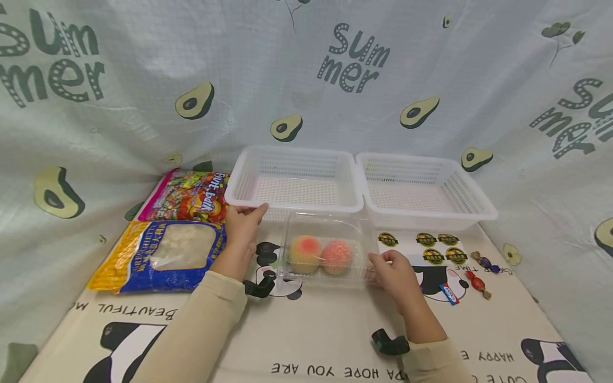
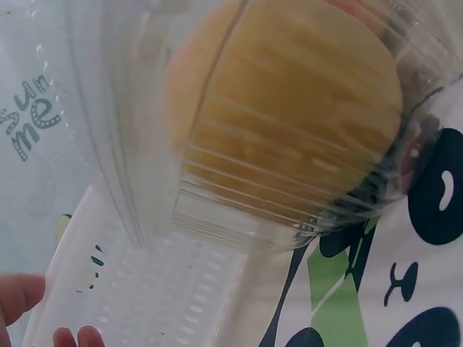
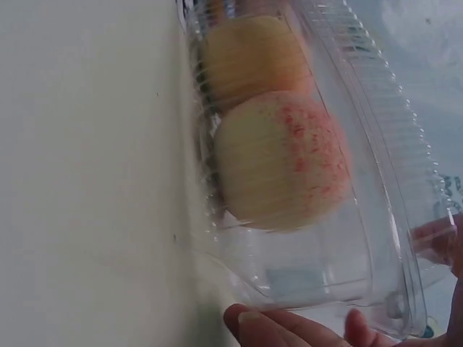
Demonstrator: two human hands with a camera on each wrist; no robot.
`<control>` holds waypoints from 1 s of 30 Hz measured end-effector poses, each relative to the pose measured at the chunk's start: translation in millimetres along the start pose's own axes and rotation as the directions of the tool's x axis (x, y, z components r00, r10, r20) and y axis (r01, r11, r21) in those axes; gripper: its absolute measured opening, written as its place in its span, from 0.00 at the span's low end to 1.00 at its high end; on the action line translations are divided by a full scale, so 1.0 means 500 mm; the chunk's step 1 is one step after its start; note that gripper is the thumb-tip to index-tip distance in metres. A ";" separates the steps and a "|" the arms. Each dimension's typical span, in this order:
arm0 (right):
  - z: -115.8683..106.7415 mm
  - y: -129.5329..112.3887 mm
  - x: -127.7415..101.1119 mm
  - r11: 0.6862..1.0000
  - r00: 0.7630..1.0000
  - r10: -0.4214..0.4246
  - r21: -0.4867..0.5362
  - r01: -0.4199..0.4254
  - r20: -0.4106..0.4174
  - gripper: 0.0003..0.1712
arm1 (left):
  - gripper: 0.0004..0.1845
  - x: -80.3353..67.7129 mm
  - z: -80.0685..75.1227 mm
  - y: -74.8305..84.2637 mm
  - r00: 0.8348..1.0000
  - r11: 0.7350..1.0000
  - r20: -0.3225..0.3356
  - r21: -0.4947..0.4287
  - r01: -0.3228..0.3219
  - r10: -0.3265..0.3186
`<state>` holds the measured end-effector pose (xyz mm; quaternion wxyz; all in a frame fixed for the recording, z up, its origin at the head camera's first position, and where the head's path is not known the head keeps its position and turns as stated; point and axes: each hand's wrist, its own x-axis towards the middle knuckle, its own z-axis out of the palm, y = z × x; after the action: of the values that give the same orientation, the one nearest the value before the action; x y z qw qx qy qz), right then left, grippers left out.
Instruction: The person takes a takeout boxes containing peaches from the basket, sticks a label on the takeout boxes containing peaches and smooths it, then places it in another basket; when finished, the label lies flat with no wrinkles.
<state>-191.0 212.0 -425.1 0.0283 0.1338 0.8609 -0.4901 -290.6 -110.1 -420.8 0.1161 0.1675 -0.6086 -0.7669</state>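
A clear plastic clamshell box (image 1: pixel 330 226) is in the middle of the head view, before the left basket. Through its lid show two round peach-like items, one yellow with a red-orange patch (image 1: pixel 304 254), one pink-speckled (image 1: pixel 337 256). The right hand (image 1: pixel 395 274) pinches the box's right end; in the right wrist view its fingers (image 3: pixel 271 329) lie along the box edge. Left of the box, the left hand (image 1: pixel 241 231) is at the front rim of the left white basket (image 1: pixel 297 205). Its thumb (image 2: pixel 20 295) and fingertips stand apart in the left wrist view, nothing visible between them.
A second white basket (image 1: pixel 426 214) adjoins on the right. At left lie a Fruit balk candy bag (image 1: pixel 187 197) and a blue-yellow pasta bag (image 1: pixel 158 255). Round black-gold stickers (image 1: pixel 433 256), wrapped candies (image 1: pixel 477 283) and a small blue packet (image 1: pixel 449 293) lie at right. Printed curtains surround the table.
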 end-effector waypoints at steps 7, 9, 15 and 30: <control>-0.020 -0.001 -0.002 0.999 0.999 0.022 -0.027 -0.021 0.036 0.35 | 0.25 -0.008 -0.009 0.001 0.997 0.994 0.016 0.082 0.072 -0.074; -0.029 0.004 0.003 1.000 0.999 0.017 0.002 -0.017 0.051 0.36 | 0.24 -0.013 -0.014 0.004 0.994 0.985 0.043 0.141 0.095 -0.102; -0.067 0.019 0.035 0.996 0.993 -0.042 -0.068 0.050 0.113 0.22 | 0.26 -0.042 -0.031 0.021 0.976 0.948 0.176 0.312 0.066 -0.126; -0.152 0.016 0.164 0.958 0.984 -0.037 -0.275 0.085 0.175 0.17 | 0.34 -0.127 -0.050 0.012 0.893 0.801 0.448 0.550 -0.234 -0.046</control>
<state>-261.6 297.1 -407.4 0.1042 0.0597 0.9201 -0.3728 -222.6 -109.6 -412.8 -0.0433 -0.0136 -0.8342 -0.5495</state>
